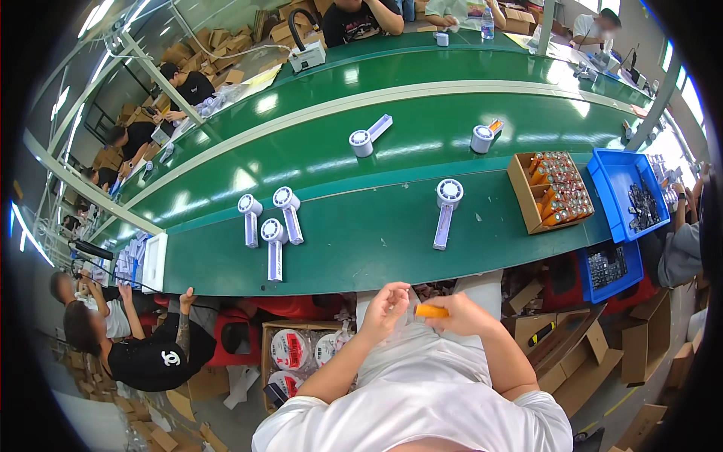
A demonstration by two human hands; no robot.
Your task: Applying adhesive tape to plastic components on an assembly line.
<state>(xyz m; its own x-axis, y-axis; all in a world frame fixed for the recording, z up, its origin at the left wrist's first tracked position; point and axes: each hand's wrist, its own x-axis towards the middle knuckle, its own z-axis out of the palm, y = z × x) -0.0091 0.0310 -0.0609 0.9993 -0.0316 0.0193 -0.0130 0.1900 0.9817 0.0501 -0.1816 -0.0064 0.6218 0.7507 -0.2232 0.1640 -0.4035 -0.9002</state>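
Observation:
My right hand is closed round an orange cylindrical battery, held level above my lap, just off the table's near edge. Beside it, my left hand has its fingers curled in toward the thumb; whatever they pinch is too small or see-through to make out. Ahead of my hands a white-and-lilac handheld fan lies on the green table, its long handle hollow and pointing at me. Three similar fans, one of them this nearer fan, lie grouped to the left.
At the right, a cardboard box holds several orange batteries. Blue bins of small dark parts stand beyond it. Two more fans, including this one, rest on the green conveyor. A person in black sits at the left; others sit opposite.

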